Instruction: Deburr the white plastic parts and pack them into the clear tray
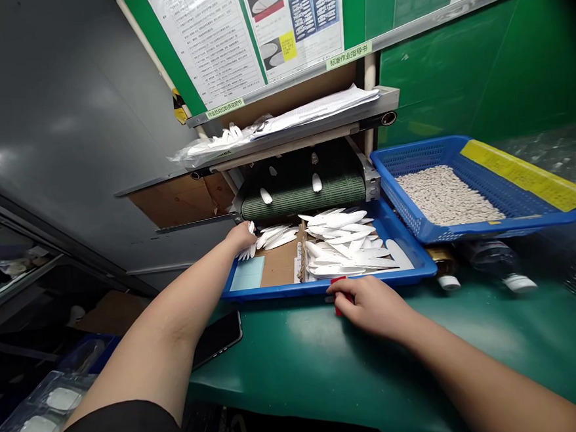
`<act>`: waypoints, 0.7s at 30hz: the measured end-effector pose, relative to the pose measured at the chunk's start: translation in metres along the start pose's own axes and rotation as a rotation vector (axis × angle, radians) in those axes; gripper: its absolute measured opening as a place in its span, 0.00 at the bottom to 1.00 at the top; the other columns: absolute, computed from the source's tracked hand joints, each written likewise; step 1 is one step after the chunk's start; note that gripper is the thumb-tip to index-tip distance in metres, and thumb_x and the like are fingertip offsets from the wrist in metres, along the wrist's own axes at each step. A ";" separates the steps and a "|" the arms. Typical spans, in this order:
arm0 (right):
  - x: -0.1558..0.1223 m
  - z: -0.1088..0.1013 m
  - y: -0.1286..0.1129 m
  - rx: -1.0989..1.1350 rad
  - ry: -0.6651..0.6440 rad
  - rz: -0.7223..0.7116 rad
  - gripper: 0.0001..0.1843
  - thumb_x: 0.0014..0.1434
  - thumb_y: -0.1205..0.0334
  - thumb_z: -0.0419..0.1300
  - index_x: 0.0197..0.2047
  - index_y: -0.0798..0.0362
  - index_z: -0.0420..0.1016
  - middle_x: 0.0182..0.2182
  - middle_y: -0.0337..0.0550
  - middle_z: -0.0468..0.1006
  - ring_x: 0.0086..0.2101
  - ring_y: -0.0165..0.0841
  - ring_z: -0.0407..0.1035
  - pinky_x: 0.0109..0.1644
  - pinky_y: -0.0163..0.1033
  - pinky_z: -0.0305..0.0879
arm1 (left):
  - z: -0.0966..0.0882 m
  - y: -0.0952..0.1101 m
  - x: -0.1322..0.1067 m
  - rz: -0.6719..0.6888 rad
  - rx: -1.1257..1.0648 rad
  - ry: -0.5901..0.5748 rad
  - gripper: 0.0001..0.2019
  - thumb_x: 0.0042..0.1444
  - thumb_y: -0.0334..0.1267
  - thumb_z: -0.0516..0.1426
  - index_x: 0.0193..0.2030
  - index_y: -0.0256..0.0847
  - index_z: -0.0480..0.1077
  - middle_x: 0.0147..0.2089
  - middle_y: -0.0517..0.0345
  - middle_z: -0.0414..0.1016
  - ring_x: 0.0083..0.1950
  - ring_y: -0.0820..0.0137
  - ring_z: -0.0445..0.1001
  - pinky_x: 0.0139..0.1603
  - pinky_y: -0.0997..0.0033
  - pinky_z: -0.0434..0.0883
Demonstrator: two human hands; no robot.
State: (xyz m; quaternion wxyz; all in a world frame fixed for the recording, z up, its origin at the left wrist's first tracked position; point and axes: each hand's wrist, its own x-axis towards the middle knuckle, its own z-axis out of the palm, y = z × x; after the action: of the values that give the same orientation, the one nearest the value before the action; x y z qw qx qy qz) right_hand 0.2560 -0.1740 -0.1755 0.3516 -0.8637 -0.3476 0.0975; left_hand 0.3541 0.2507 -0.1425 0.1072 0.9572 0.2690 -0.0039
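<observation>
My left hand (pixel 241 237) is at the left rear corner of a blue tray (pixel 274 294), fingers closed, with a slim white piece (pixel 251 227) poking out of them. White elongated oval pieces (pixel 279 235) lie fanned out just right of it on brown cardboard (pixel 276 264). A cardboard divider (pixel 301 251) splits the tray, and a larger heap of white oval pieces (pixel 344 245) fills the right side. By the tray's front rim, my right hand (pixel 373 304) is closed on a small red object (pixel 338 281); its kind is mostly hidden by the fingers.
Behind the tray, a green conveyor belt (pixel 297 202) carries several white pieces under a shelf (pixel 301 128) with papers. At right stands a blue basket (pixel 397 218) of small pale pieces, with bottles (pixel 498 264) below it. A phone (pixel 220 339) lies near my left forearm.
</observation>
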 end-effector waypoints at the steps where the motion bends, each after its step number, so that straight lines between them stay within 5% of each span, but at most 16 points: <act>1: 0.000 0.000 0.000 -0.001 -0.001 0.001 0.18 0.64 0.61 0.55 0.49 0.46 0.84 0.37 0.33 0.82 0.39 0.34 0.76 0.41 0.38 0.64 | 0.001 0.000 -0.001 0.001 -0.003 0.005 0.19 0.50 0.43 0.63 0.50 0.51 0.69 0.47 0.54 0.80 0.42 0.61 0.78 0.44 0.65 0.74; 11: 0.000 -0.001 0.000 0.005 -0.014 0.013 0.17 0.65 0.61 0.54 0.48 0.45 0.84 0.35 0.32 0.82 0.38 0.34 0.76 0.41 0.38 0.65 | 0.003 0.004 -0.007 0.012 -0.072 0.037 0.25 0.54 0.64 0.58 0.50 0.49 0.69 0.50 0.51 0.80 0.45 0.61 0.77 0.44 0.68 0.71; 17: 0.001 0.001 0.002 0.015 -0.012 -0.004 0.18 0.65 0.61 0.54 0.48 0.45 0.84 0.37 0.33 0.82 0.39 0.34 0.76 0.41 0.38 0.65 | 0.009 0.015 -0.011 0.029 -0.138 -0.030 0.23 0.49 0.50 0.66 0.50 0.50 0.68 0.47 0.58 0.81 0.39 0.69 0.78 0.34 0.75 0.70; 21: 0.001 -0.001 0.000 0.022 -0.022 0.013 0.18 0.65 0.61 0.54 0.48 0.46 0.84 0.34 0.33 0.82 0.37 0.34 0.75 0.40 0.38 0.64 | -0.003 0.019 -0.019 0.044 -0.071 -0.019 0.21 0.48 0.43 0.66 0.50 0.49 0.69 0.45 0.57 0.80 0.38 0.68 0.77 0.36 0.73 0.72</act>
State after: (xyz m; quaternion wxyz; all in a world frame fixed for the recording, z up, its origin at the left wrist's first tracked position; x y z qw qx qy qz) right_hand 0.2570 -0.1738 -0.1750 0.3565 -0.8609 -0.3449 0.1132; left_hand 0.3473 0.2254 -0.1348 0.1436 0.9584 0.2468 -0.0011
